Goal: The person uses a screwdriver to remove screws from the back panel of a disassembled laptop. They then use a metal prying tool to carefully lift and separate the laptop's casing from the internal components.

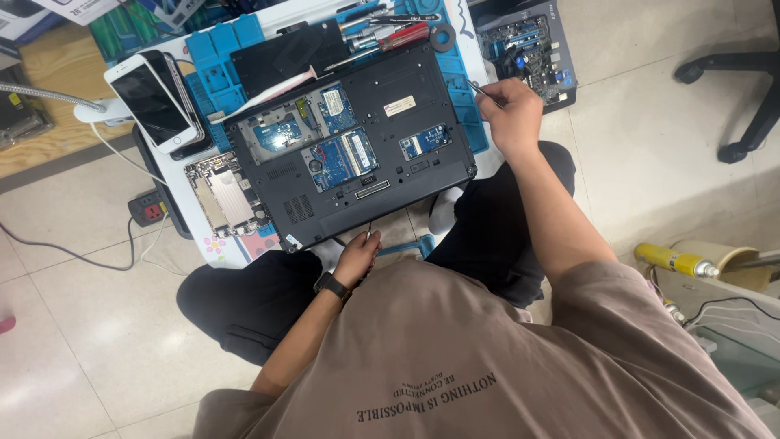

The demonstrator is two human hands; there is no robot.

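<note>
- While the black laptop [357, 154] lies bottom-up with its covers off across the middle of the small white table [175, 175], its near edge overhangs the table's near edge, above the person's lap.
- The right hand [512, 114] is clenched around a thin metal tool [479, 89] at the laptop's far right corner, over the table's right edge; the tip touches or nearly touches the case, I cannot tell which.
- The left hand [357, 256] sits under the laptop's near edge with fingers curled; something thin and dark shows at the fingertips, but I cannot tell whether it is gripped.
- The laptop's open bays show blue circuit boards: a large bay [305, 122] toward the far left, memory modules [345, 158] in the middle, a small card [425, 141] to the right.
- A blue work mat [215, 45] covers the table's far part; its moulded compartments at the far left corner look bare.
- Screwdrivers [390, 34] and a black panel [284, 53] lie on the mat along the far edge, leaving little free room there.
- Two phones [154, 102] rest stacked at the table's left edge, with an opened phone body [226, 195] near the near left corner, just beside the laptop.
- The floor to the right lies open up to a chair base [747, 97]; a circuit board in a tray [528, 45] sits beyond the table's right edge.
</note>
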